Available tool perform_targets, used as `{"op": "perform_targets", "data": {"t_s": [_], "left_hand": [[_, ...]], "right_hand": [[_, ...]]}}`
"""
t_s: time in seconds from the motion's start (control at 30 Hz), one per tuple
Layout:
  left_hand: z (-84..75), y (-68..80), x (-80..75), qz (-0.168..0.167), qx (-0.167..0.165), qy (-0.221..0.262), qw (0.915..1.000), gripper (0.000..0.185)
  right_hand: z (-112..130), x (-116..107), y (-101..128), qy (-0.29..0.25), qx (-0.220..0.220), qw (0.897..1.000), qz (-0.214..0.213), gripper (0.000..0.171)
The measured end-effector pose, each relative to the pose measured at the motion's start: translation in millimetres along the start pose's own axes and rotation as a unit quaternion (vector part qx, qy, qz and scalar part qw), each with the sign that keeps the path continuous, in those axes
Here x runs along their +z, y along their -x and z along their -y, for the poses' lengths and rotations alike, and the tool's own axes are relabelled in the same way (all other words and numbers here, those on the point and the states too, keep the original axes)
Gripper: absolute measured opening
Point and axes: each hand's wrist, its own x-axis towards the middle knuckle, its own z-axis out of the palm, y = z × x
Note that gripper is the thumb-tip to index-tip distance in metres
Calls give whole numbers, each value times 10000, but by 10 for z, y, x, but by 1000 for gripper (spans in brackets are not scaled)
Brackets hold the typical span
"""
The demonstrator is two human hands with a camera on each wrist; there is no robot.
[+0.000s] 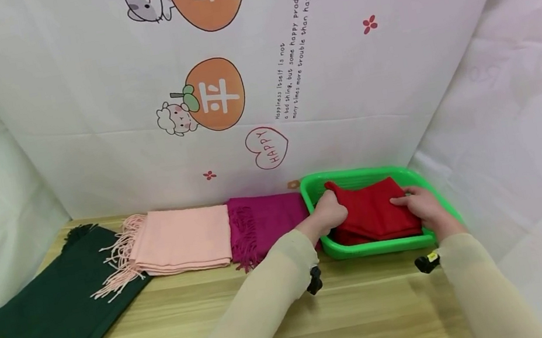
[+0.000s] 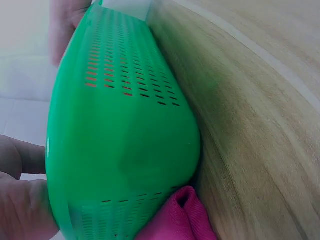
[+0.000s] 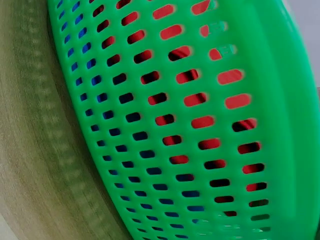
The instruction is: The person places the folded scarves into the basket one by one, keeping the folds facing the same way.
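A folded red scarf (image 1: 373,212) lies in a green slotted basket (image 1: 369,248) at the table's right. My left hand (image 1: 330,213) is curled on the scarf's left edge, just inside the basket's left wall. My right hand (image 1: 419,206) grips the scarf's right side, thumb on top. The left wrist view shows the basket's outer wall (image 2: 125,140) with my left fingers (image 2: 20,200) at its rim. In the right wrist view, red shows through the basket's slots (image 3: 190,100); the hand itself is out of sight.
On the wooden table (image 1: 326,314), left of the basket, lie a magenta scarf (image 1: 263,223), a pink fringed scarf (image 1: 181,239) and a dark green scarf (image 1: 57,297). The magenta scarf (image 2: 180,220) touches the basket. A printed white backdrop (image 1: 240,109) stands behind.
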Motion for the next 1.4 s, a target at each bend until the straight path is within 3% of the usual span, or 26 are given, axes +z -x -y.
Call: {"op": "perform_targets", "data": {"t_s": [0.23, 0.37, 0.5, 0.7, 0.93, 1.2, 1.4], "left_hand": [[-17, -52, 26, 97, -138, -680, 9975, 64], [-11, -77, 30, 151, -72, -901, 9958, 10], [-22, -79, 27, 160, -100, -955, 9952, 44], [-29, -53, 22, 67, -71, -802, 9967, 44], [-23, -21, 44, 7, -104, -761, 9970, 48], [-104, 60, 82, -91, -188, -1224, 9923, 59], [-138, 90, 101, 71, -139, -1524, 9882, 60]], "right_hand": [[-70, -21, -66, 382, -42, 9993, -9, 74], [-107, -9, -78, 511, -91, 9986, 52, 73], [-115, 0, -88, 785, -123, 9968, 112, 72], [-133, -14, -165, 1681, -203, 9855, 72, 73], [-138, 5, -217, 2170, -262, 9758, 46, 72], [-124, 52, -243, 2870, -482, 9567, -55, 70], [-139, 41, -225, 3126, -480, 9487, -6, 64]]}}
